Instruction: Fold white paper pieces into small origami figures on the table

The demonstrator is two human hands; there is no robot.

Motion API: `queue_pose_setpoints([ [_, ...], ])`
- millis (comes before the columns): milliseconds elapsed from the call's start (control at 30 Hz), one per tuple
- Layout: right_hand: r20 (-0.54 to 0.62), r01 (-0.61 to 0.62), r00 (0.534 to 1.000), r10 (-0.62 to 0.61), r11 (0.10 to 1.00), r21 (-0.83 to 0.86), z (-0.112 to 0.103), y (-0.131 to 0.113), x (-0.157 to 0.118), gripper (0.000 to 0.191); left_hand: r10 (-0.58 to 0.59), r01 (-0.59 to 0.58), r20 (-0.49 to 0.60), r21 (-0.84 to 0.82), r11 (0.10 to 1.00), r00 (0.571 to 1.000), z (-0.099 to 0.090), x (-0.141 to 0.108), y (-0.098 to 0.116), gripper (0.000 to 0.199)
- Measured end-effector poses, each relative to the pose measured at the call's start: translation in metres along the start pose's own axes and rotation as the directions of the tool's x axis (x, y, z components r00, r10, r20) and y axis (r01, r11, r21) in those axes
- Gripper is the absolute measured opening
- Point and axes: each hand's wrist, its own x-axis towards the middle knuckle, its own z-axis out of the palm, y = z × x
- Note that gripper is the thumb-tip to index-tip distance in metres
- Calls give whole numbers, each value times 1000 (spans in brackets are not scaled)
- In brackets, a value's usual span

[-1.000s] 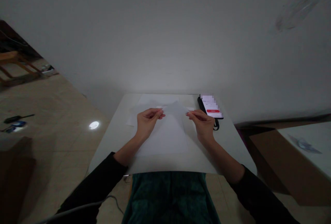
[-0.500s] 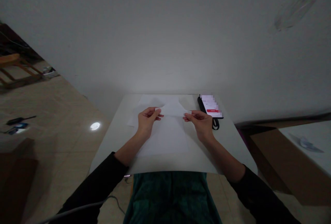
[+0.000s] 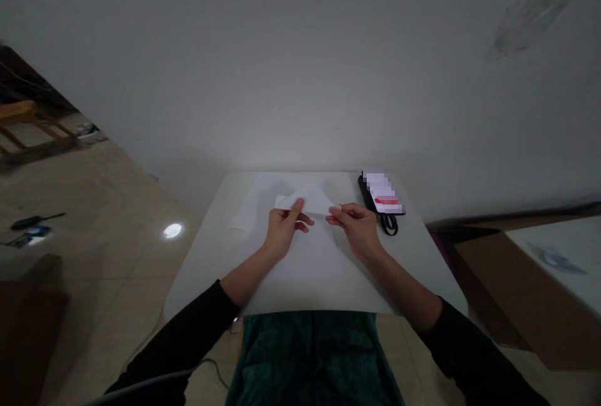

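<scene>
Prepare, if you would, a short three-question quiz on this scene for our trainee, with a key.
1. Which hand is nearer the phone: A, the left hand, or B, the right hand?
2. True or false: both hands are holding the paper up over the table.
3. Fill in the missing word: the person's sleeves are ____.

Key: 1, B; 2, true; 3, black.
</scene>
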Motion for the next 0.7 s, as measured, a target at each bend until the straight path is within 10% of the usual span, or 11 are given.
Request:
queue_pose_setpoints([
  [167, 30, 39, 999, -38, 997, -61, 7, 1, -6, 29, -87, 75, 147, 85, 994, 985, 12, -9, -9, 42],
  [700, 190, 182, 969, -159, 977, -110, 2, -4, -7, 14, -39, 33, 77, 78, 996, 996, 7, -8, -5, 46],
])
